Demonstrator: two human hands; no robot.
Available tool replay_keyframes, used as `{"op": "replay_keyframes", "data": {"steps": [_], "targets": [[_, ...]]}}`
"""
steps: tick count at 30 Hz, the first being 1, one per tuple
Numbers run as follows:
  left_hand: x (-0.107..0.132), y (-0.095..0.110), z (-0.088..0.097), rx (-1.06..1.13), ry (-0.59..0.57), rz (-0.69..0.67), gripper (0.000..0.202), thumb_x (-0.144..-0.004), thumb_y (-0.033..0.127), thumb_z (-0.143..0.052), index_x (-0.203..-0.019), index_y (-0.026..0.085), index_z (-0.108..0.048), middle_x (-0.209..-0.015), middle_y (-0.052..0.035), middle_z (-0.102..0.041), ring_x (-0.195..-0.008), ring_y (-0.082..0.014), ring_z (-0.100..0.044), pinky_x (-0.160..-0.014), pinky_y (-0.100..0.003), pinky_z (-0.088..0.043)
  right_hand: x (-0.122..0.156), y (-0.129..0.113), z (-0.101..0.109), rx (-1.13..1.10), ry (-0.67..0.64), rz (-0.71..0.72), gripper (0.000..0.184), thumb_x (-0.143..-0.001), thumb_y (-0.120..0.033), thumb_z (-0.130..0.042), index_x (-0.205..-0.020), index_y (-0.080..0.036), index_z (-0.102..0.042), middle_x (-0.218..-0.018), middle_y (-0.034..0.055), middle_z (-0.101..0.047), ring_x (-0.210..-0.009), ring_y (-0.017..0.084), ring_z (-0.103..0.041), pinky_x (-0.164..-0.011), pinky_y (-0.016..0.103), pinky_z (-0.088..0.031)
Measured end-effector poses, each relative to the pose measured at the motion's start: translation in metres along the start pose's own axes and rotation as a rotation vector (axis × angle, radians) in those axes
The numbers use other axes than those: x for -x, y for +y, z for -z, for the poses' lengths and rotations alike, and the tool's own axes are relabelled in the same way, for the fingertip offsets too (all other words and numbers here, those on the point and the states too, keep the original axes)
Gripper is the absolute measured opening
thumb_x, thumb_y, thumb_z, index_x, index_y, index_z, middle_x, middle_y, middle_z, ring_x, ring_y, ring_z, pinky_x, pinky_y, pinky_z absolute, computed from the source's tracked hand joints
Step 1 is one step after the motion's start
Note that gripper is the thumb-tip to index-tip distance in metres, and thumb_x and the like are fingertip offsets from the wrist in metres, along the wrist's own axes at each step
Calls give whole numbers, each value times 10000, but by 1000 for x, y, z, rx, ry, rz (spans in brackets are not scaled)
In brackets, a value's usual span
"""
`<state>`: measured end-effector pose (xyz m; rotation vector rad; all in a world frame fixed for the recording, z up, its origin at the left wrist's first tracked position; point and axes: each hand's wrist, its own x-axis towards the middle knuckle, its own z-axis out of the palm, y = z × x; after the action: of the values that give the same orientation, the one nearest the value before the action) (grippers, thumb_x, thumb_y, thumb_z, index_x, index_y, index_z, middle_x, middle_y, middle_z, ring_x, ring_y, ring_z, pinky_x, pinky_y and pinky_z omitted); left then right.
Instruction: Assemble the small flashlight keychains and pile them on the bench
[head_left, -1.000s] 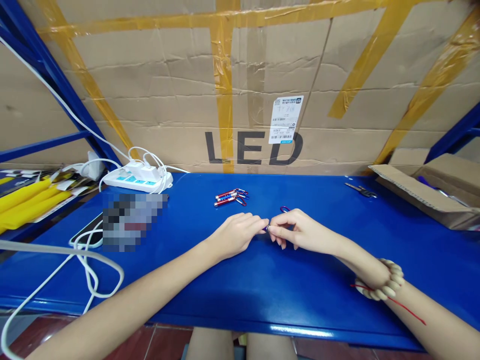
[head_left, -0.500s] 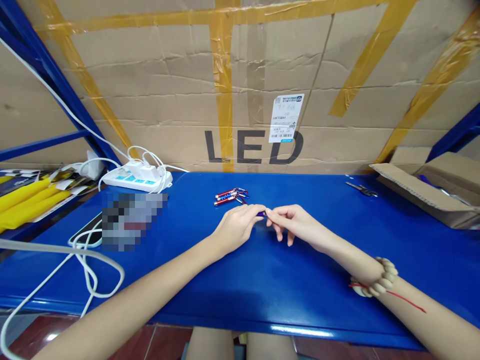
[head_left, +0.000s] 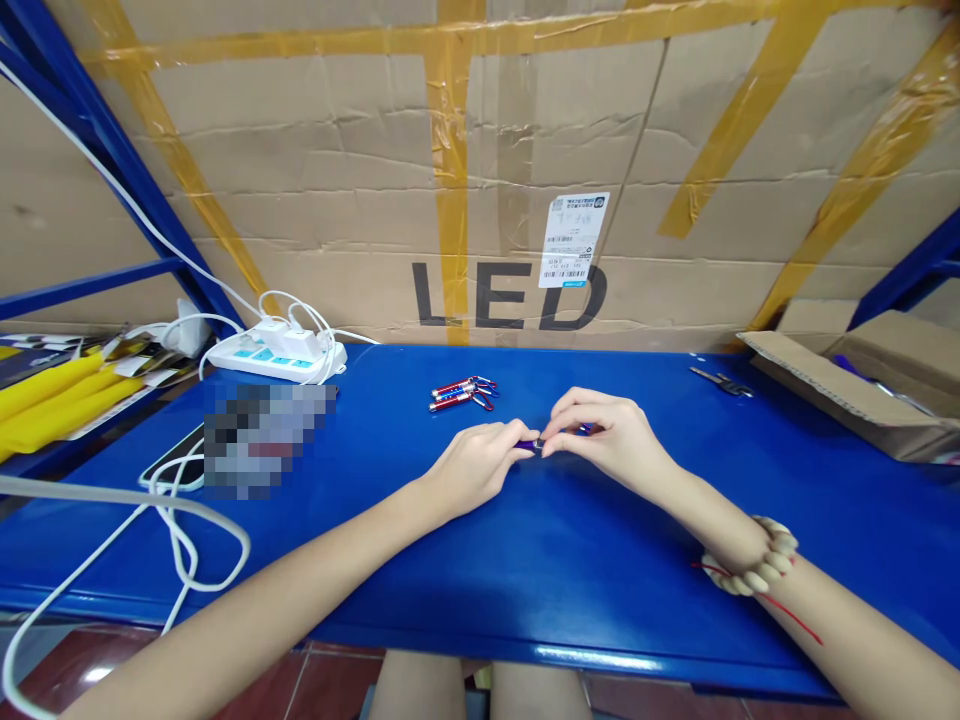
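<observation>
My left hand (head_left: 480, 462) is closed around the body of a small purple keychain flashlight (head_left: 528, 445), most of which its fingers hide. With thumb and fingertips, my right hand (head_left: 604, 432) pinches the silvery end of that flashlight; a blue bit of clip shows beneath its fingers. The hands meet low over the blue table. Just beyond them, several keychain flashlights (head_left: 454, 394), red and blue with carabiner clips, lie side by side on the tabletop.
At the left are a white power strip (head_left: 262, 362) with chargers, a phone (head_left: 172, 462), loose white cable (head_left: 184, 545) and yellow packages (head_left: 67, 400). Keys (head_left: 721, 381) and an open cardboard box (head_left: 847, 390) lie right. A large taped carton (head_left: 345, 200) stands behind the blue table (head_left: 495, 590).
Both hands have shifted slightly toward me with the flashlight. My right hand has turned over, knuckles up, its fingers curled closer around the flashlight's end.
</observation>
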<state>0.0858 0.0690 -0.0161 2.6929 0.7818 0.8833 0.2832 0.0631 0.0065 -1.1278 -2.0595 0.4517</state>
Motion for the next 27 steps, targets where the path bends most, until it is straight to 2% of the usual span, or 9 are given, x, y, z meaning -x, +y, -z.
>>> {"op": "replay_keyframes", "data": {"steps": [5, 9, 11, 13, 16, 18, 21, 24, 27], "targets": [[3, -2, -3, -58, 34, -53, 163, -944, 219, -335, -896, 153, -476, -891, -71, -654, -796, -192, -635, -671, -269, -488, 2, -1, 1, -14, -15, 42, 280, -770, -458, -604, -662, -217, -699, -741, 31, -653, -672, 138, -584, -607, 242, -423], [4, -4, -6, -117, 100, -91, 171, -946, 215, -329, -917, 143, -482, -860, -69, -656, -776, -192, -640, -669, -279, -500, 2, -6, -2, -36, 4, -22, 305, -743, -481, -617, -641, -204, -695, -717, 49, -662, -655, 158, -594, -619, 267, -438], [4, -3, -6, -144, 141, -106, 167, -946, 212, -338, -933, 137, -487, -866, -71, -659, -773, -187, -642, -665, -276, -505, 1, -8, -4, -102, 16, -124, 327, -696, -504, -646, -619, -189, -685, -698, 56, -661, -616, 157, -587, -590, 271, -445], [4, -3, -6, -172, 168, -122, 165, -944, 214, -351, -945, 132, -494, -878, -72, -662, -770, -181, -643, -658, -272, -509, 0, -9, -7, -224, -20, -308, 361, -637, -526, -680, -624, -165, -675, -630, 53, -645, -505, 127, -540, -491, 251, -423], [3, -1, -5, -195, 169, -138, 168, -943, 216, -362, -957, 132, -507, -891, -65, -666, -768, -174, -640, -656, -272, -510, 0, -9, -8, -423, -144, -606, 404, -566, -525, -726, -660, -136, -669, -490, 21, -584, -373, 68, -407, -346, 197, -293], [3, -1, -3, -192, 155, -133, 179, -941, 213, -367, -1012, 129, -508, -930, -65, -665, -768, -170, -636, -670, -279, -512, -1, -8, -9, -536, -201, -692, 393, -549, -500, -748, -649, -132, -656, -455, 4, -556, -372, 52, -383, -325, 170, -232], [1, -1, -3, -170, 119, -110, 215, -937, 196, -371, -1092, 125, -502, -977, -70, -661, -788, -172, -632, -703, -291, -514, -1, -6, -10, -638, -209, -710, 362, -554, -463, -761, -629, -134, -631, -463, -9, -547, -395, 45, -406, -327, 149, -220], [-1, -3, -6, -145, 99, -46, 214, -935, 190, -363, -1038, 127, -540, -941, -71, -665, -816, -183, -633, -723, -297, -517, -2, -3, -11, -635, -174, -686, 352, -567, -452, -759, -643, -133, -629, -485, -14, -546, -409, 45, -430, -332, 143, -242], [-2, -5, -10, -97, 117, 24, 217, -934, 197, -365, -1027, 139, -553, -989, -73, -657, -892, -186, -629, -784, -299, -515, -3, 1, -11, -594, -158, -609, 372, -611, -489, -721, -680, -132, -641, -548, 0, -573, -436, 55, -472, -346, 146, -289]]}}
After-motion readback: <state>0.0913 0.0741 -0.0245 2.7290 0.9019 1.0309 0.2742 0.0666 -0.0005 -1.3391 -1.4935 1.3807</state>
